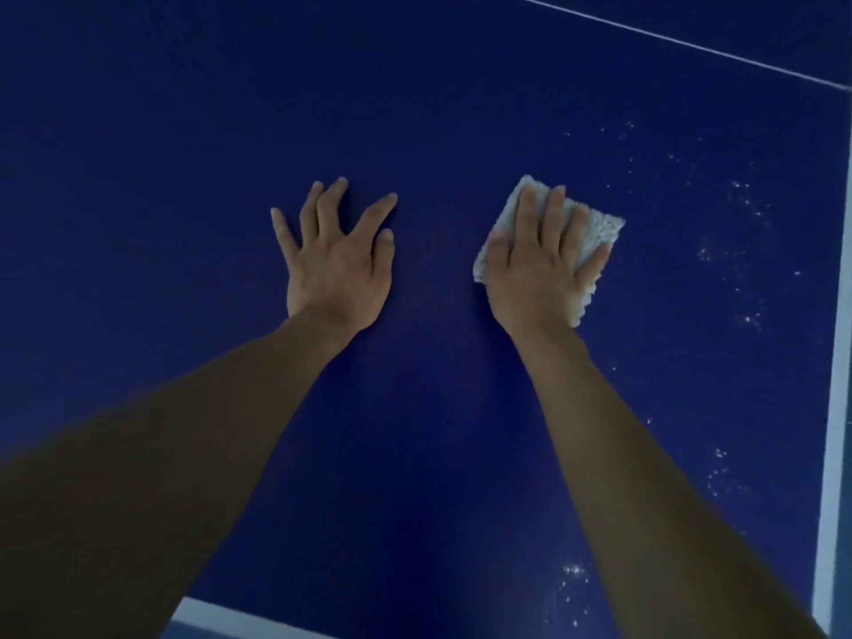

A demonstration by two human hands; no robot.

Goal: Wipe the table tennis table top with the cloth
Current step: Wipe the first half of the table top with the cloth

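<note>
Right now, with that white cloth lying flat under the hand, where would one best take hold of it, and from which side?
Probably its far right corner, approached from the right. The cloth lies flat on the table top, and the right hand presses on its middle, leaving that corner and the right edge bare. A pinch there should lift it.

Table tennis playing spot, dimly lit, room type not tellable: dark blue table tennis table top (438, 108), broad white edge band (834, 408) right of the right hand (539, 274) pressing the cloth (608, 228), thin white line (668, 38) beyond it.
</note>
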